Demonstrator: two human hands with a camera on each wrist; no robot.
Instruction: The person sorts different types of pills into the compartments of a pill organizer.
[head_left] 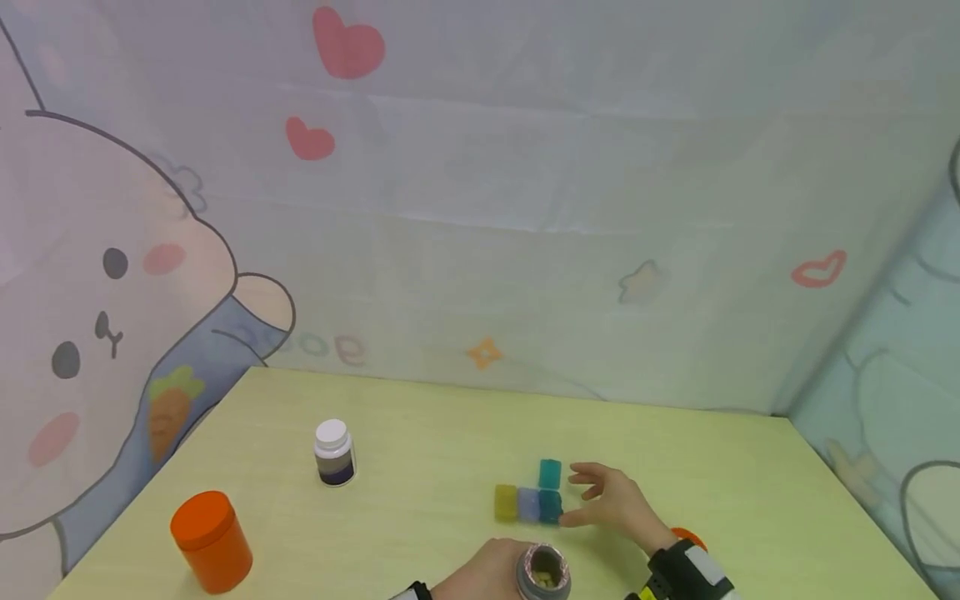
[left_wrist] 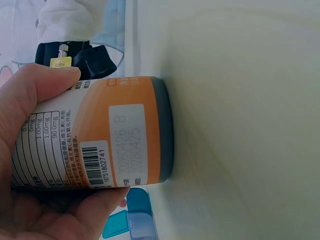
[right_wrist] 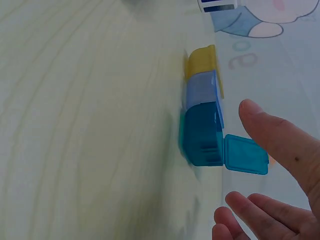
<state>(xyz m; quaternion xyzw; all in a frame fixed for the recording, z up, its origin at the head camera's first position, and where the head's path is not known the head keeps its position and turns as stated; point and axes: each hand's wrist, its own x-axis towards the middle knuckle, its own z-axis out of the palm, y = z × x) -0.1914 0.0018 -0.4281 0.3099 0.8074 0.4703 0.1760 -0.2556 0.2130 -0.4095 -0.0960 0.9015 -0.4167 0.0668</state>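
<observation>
My left hand point(head_left: 483, 573) grips a pill bottle point(left_wrist: 132, 132) with an orange and white label, fingers and thumb round its sides. The bottle stands uncapped in the head view, with torn foil round its mouth and yellowish pills point(head_left: 543, 578) inside. A small pill box point(head_left: 528, 505) with yellow, lavender and teal compartments lies beyond it. Its teal lid point(right_wrist: 246, 154) is flipped open; the yellow and lavender lids look closed. Just right of the box, my right hand point(head_left: 617, 502) hovers with fingers spread and holds nothing. Whether the teal compartment contains anything cannot be seen.
A white-capped bottle point(head_left: 334, 452) stands at the back left of the table point(head_left: 420, 433). Nearer, on the left, is an orange jar point(head_left: 212, 543). An orange round object point(head_left: 689, 538) is partly hidden behind my right wrist. A printed cloth hangs behind the table.
</observation>
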